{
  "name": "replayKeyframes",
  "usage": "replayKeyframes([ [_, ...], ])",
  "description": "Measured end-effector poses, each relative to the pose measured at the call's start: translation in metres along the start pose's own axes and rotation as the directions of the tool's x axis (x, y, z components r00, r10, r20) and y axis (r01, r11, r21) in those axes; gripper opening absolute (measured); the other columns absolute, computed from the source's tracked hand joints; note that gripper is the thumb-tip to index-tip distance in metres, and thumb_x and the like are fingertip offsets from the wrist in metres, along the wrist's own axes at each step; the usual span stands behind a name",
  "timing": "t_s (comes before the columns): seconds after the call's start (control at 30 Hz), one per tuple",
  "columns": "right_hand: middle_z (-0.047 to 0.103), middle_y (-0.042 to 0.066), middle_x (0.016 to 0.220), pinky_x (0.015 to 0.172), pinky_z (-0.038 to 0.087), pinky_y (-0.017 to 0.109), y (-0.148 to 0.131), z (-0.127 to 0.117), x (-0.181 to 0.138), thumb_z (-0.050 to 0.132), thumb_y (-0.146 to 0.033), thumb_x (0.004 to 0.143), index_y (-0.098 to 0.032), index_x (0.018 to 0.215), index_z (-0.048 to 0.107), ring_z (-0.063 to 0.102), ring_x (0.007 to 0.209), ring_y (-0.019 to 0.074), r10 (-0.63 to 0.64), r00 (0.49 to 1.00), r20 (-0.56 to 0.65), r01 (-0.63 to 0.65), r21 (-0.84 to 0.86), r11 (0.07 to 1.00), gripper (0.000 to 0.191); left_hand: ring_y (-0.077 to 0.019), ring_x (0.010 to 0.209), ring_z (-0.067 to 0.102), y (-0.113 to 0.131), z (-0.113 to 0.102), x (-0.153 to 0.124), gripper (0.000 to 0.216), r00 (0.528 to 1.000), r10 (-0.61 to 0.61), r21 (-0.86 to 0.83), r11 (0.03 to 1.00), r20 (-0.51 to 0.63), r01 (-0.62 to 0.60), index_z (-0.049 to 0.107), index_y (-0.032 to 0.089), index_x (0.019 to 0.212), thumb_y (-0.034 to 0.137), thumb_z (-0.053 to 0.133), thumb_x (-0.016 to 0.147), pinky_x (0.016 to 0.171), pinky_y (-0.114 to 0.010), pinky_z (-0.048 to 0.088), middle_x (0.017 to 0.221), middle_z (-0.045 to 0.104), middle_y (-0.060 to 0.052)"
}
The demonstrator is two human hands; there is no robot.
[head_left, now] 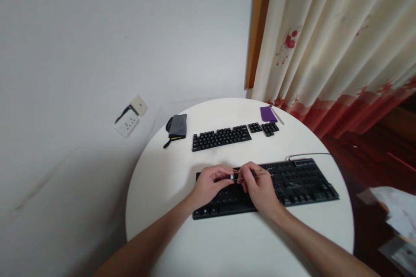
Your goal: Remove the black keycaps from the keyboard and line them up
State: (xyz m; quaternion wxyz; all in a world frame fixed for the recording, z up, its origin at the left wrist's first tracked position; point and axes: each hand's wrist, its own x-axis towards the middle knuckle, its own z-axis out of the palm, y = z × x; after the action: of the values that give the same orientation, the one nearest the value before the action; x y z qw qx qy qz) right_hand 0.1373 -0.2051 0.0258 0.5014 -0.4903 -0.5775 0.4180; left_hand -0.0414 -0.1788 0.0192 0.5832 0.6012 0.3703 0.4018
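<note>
A black keyboard (302,181) lies on the round white table (169,173), its cable running off to the right. Above its left half, both my hands meet. My left hand (209,184) is closed, pinching a small dark keycap (232,177) with its fingertips. My right hand (258,186) is closed on a thin wire keycap puller (264,174), whose end touches the keycap. Farther back, rows of loose black keycaps (221,136) are laid out in keyboard order, with two smaller groups (264,128) to their right.
A grey folded pouch with a black strap (177,127) sits at the table's back left. A purple cloth (268,114) and a thin stick (277,115) lie at the back right. A wall socket (129,119) is left; curtains (331,43) hang right. Papers (394,212) lie on the floor.
</note>
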Motion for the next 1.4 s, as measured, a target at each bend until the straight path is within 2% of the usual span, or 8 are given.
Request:
replayKeyframes([
  [0.27,0.055,-0.002,0.056,0.042,0.033,0.022,-0.005,-0.003,0.006,0.044,-0.042,0.096,-0.017,0.072,0.056,0.045,0.042,0.0097,0.111,0.991,-0.074,-0.106,0.073,0.992,0.036,-0.0195,0.089,0.067,0.005,-0.007,0.005,0.012,0.991,0.078,0.116,0.991,-0.112,-0.065,0.071,0.015,0.089,0.019,0.072,0.078,0.083,-0.031,0.052,0.095,0.071,-0.008],
  [0.4,0.058,0.003,0.073,0.068,0.044,0.026,-0.009,-0.010,0.006,0.039,-0.032,0.100,-0.018,0.072,0.056,0.055,0.071,0.0153,-0.103,0.992,-0.071,0.095,-0.106,0.990,0.036,-0.0190,0.088,0.067,0.005,-0.007,0.004,0.015,0.990,0.082,0.121,0.990,-0.116,-0.067,0.071,0.014,0.091,0.020,0.073,0.077,0.083,-0.030,0.052,0.094,0.071,-0.007],
  [0.57,0.059,0.006,0.095,0.084,0.046,0.030,-0.010,-0.011,0.004,0.041,-0.018,0.098,-0.020,0.105,0.064,0.058,0.089,0.0175,-0.271,0.938,0.218,0.308,-0.160,0.938,0.024,-0.0170,0.079,0.067,0.003,-0.006,0.004,0.023,0.989,0.026,0.064,0.998,-0.148,-0.016,0.069,0.014,0.090,0.017,0.078,0.069,0.079,-0.030,0.054,0.085,0.072,-0.005],
  [0.67,0.059,0.006,0.101,0.084,0.048,0.028,-0.009,-0.010,0.002,0.048,-0.015,0.094,-0.024,0.117,0.063,0.060,0.090,0.0172,-0.248,0.918,0.311,0.318,-0.201,0.926,0.028,-0.0162,0.076,0.066,0.002,-0.006,0.004,0.028,0.985,0.005,0.036,0.999,-0.172,0.002,0.067,0.014,0.089,0.015,0.081,0.064,0.077,-0.030,0.055,0.081,0.071,-0.003],
  [1.0,0.066,0.005,0.100,0.079,0.048,0.027,-0.010,-0.013,0.003,0.062,-0.012,0.087,-0.023,0.108,0.066,0.064,0.088,0.0180,-0.230,0.908,0.351,0.360,-0.370,0.856,0.024,-0.0160,0.071,0.065,0.002,-0.007,0.004,0.034,0.994,0.006,0.028,1.000,-0.105,-0.003,0.067,0.014,0.086,0.016,0.086,0.057,0.073,-0.029,0.055,0.077,0.070,-0.003],
  [1.17,0.067,0.004,0.092,0.074,0.047,0.027,-0.016,-0.033,0.022,0.065,-0.019,0.086,-0.021,0.098,0.068,0.063,0.080,0.0168,-0.228,0.921,0.315,0.357,-0.449,0.819,0.013,-0.0144,0.072,0.063,0.006,-0.013,0.005,0.028,0.987,0.060,0.085,0.995,-0.150,-0.048,0.065,0.015,0.099,0.024,0.076,0.075,0.071,-0.027,0.052,0.085,0.071,-0.005],
  [1.27,0.066,0.004,0.091,0.073,0.045,0.027,-0.011,-0.066,0.060,0.067,-0.023,0.085,-0.021,0.097,0.070,0.061,0.079,0.0168,-0.197,0.948,0.249,0.311,-0.608,0.730,0.013,-0.0125,0.066,0.059,0.007,-0.018,0.007,0.022,0.973,0.098,0.170,0.983,-0.209,-0.063,0.065,0.015,0.097,0.035,0.059,0.090,0.061,-0.023,0.047,0.076,0.068,-0.003],
  [1.4,0.067,0.003,0.088,0.070,0.041,0.026,0.008,-0.109,0.118,0.067,-0.030,0.084,-0.022,0.098,0.072,0.061,0.081,0.0185,0.014,0.990,0.139,0.117,-0.879,0.462,0.017,-0.0123,0.059,0.053,0.006,-0.020,0.009,0.035,0.972,0.089,0.193,0.980,-0.218,-0.046,0.066,0.014,0.091,0.044,0.049,0.094,0.055,-0.023,0.042,0.067,0.064,-0.003],
])
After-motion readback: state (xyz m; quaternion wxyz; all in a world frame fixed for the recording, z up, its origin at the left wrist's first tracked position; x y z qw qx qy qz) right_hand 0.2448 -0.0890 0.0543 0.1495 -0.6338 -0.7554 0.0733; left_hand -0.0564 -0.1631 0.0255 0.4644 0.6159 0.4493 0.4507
